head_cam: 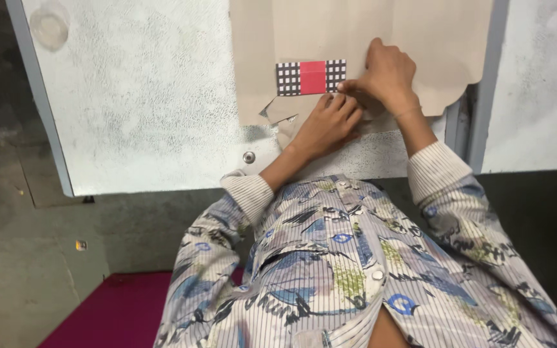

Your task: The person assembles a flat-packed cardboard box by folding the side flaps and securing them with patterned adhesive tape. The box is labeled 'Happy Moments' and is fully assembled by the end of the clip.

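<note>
A large tan paper sheet (433,32) lies on a white worn table (143,109). On it sits a small card (311,77) with black-and-white checks on both ends and a red middle. My left hand (327,122) presses flat on the paper's folded lower edge just below the card, fingers together. My right hand (387,74) rests on the paper at the card's right end, fingertips pinching or pressing the paper beside it. A torn, folded flap (278,111) of paper shows left of my left hand.
A metal stud (249,156) sticks out of the table near its front edge. A grey frame strip (40,96) borders the table's left side. Grey concrete floor (27,277) lies at the left, and a magenta mat (124,309) lies below.
</note>
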